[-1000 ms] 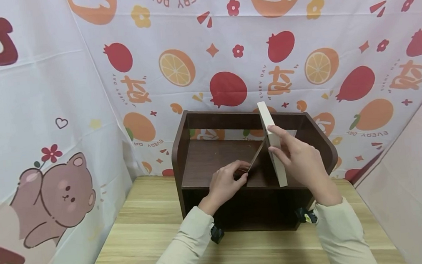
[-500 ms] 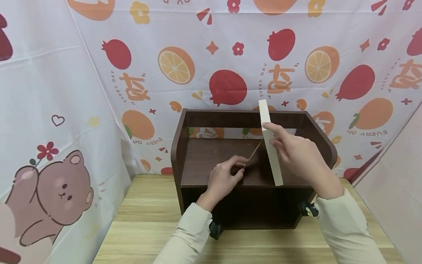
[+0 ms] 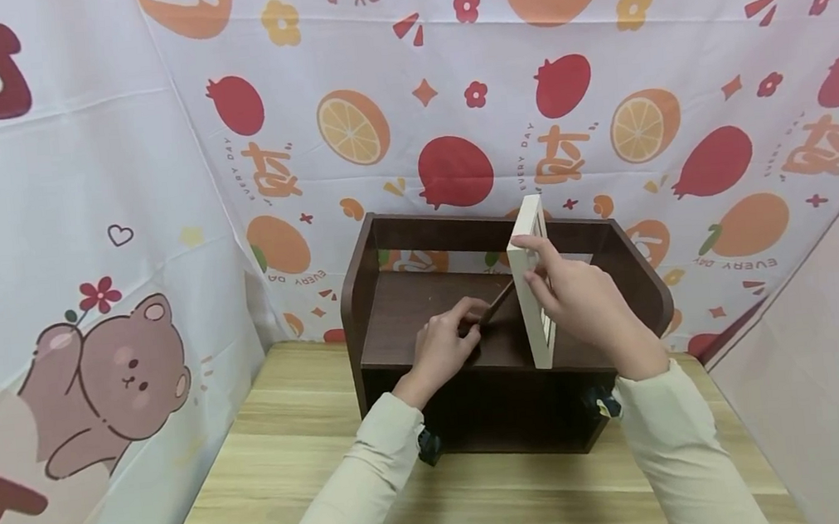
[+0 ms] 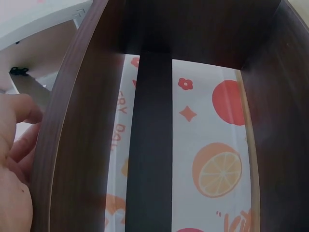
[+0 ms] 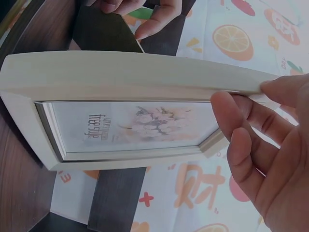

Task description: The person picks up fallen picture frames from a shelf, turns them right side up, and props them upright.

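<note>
A cream picture frame (image 3: 531, 302) stands on edge on the upper board of a dark brown shelf (image 3: 422, 295). Behind its glass, the right wrist view shows a floral print (image 5: 159, 123) with lettering. My right hand (image 3: 580, 294) grips the frame's upper edge between thumb and fingers. A thin dark stand (image 3: 496, 301) slants out from the frame's back toward my left hand (image 3: 447, 344), whose curled fingers pinch its free end. In the left wrist view, my left hand (image 4: 17, 159) shows partly at the left, behind the shelf board's edge.
The shelf's open lower compartment (image 3: 508, 412) lies under the hands, and its raised side panel (image 3: 360, 300) is left of them. The shelf stands on a wood-grain table (image 3: 280, 466). Fruit-printed cloth (image 3: 371, 50) hangs close behind, and a bear-printed cloth (image 3: 130, 379) at the left.
The picture frame has turned, so its inner front side now shows on the right, and its upper edge has shifted slightly left. The stand shows broader; my left hand keeps hold of it.
</note>
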The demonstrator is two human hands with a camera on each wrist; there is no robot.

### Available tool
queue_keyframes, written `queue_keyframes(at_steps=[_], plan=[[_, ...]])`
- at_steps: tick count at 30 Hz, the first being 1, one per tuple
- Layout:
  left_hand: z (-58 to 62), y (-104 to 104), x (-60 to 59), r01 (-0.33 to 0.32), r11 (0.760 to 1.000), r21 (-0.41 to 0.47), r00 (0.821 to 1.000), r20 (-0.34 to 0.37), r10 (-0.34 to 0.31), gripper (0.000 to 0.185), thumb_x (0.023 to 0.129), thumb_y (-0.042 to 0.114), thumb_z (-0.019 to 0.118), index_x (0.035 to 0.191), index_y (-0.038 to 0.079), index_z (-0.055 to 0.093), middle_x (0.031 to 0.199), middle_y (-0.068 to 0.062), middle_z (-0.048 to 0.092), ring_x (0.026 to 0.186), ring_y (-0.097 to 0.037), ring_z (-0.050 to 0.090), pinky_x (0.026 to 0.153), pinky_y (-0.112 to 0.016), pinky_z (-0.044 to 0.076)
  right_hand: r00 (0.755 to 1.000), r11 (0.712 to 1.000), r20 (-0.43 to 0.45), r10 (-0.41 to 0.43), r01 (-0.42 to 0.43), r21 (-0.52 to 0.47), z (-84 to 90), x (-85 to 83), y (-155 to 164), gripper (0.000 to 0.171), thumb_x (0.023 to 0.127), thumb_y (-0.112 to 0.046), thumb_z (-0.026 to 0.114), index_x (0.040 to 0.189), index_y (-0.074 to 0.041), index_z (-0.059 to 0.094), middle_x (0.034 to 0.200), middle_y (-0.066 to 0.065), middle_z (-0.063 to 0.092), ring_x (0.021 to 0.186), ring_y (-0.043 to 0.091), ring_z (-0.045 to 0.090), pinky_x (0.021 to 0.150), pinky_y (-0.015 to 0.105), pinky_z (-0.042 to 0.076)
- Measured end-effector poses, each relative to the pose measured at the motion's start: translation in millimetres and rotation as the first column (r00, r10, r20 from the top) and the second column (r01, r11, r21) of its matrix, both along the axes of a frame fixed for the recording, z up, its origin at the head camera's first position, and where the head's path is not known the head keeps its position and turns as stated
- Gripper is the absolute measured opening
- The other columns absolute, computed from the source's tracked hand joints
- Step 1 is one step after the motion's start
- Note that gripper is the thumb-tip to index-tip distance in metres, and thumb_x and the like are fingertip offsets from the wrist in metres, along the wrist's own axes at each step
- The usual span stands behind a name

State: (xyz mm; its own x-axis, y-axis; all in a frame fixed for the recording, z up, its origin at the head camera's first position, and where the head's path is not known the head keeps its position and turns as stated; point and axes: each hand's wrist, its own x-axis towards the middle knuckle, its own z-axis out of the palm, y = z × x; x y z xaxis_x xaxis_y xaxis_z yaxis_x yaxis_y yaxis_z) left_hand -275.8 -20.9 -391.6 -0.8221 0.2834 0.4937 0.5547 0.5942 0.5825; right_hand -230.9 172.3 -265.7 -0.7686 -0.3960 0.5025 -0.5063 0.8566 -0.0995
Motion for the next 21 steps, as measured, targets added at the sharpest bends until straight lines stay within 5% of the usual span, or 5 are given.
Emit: queue_keyframes(at_steps=[6,13,16,18,21], plan=[[1.3,-3.1,-6.6,0.008,1.0,0.028,0.998,0.06,-0.009,0.032,0.093,0.013,0.063,0.12,0.028,0.06,0.103,0.0,0.075,0.047,-0.007,0.045,0.044,-0.022,0.025,0.998,0.999,0.053,0.03,-0.028,-0.03,2.5,-4.4,-3.7,0.045,0.097,-0.017,0.053,0.14,-0.019,0.038,0.076,0.001,0.064,0.049,0.009,0.043,0.051,0.028,0.039],[5.8,-5.2,-16.1,0.039,0.997,0.06,0.993,0.113,-0.046,0.031,0.093,0.01,0.063,0.119,0.028,0.061,0.106,-0.002,0.074,0.077,-0.018,0.069,0.047,-0.027,0.034,0.993,0.998,0.11,0.032,-0.025,-0.064,6.4,-7.4,-8.6,0.046,0.097,-0.017,0.053,0.141,-0.019,0.038,0.074,0.002,0.061,0.05,0.01,0.046,0.051,0.028,0.041],[7.2,-6.6,-19.9,0.055,0.996,0.065,0.991,0.122,-0.063,0.03,0.093,0.01,0.062,0.118,0.027,0.061,0.106,-0.004,0.074,0.085,-0.021,0.071,0.073,-0.04,0.052,0.992,0.997,0.117,0.038,-0.029,-0.078,6.6,-8.7,-10.9,0.045,0.098,-0.017,0.052,0.141,-0.017,0.038,0.075,0.002,0.062,0.049,0.01,0.046,0.05,0.028,0.041],[7.2,-7.1,-22.0,0.058,0.996,0.065,0.99,0.128,-0.066,0.03,0.093,0.01,0.062,0.118,0.028,0.061,0.107,-0.003,0.074,0.088,-0.021,0.071,0.098,-0.052,0.045,0.992,0.996,0.124,0.037,-0.026,-0.084,6.4,-9.5,-12.2,0.046,0.098,-0.017,0.052,0.141,-0.017,0.037,0.076,0.003,0.062,0.048,0.01,0.046,0.05,0.027,0.041],[6.7,-8.3,-24.4,0.061,0.996,0.06,0.988,0.14,-0.069,0.03,0.093,0.01,0.062,0.117,0.029,0.061,0.107,-0.002,0.074,0.089,-0.021,0.071,0.097,-0.05,0.046,0.99,0.995,0.14,0.034,-0.021,-0.098,6.6,-10.1,-14.4,0.047,0.097,-0.017,0.053,0.141,-0.017,0.037,0.076,0.003,0.062,0.049,0.01,0.047,0.05,0.027,0.041]])
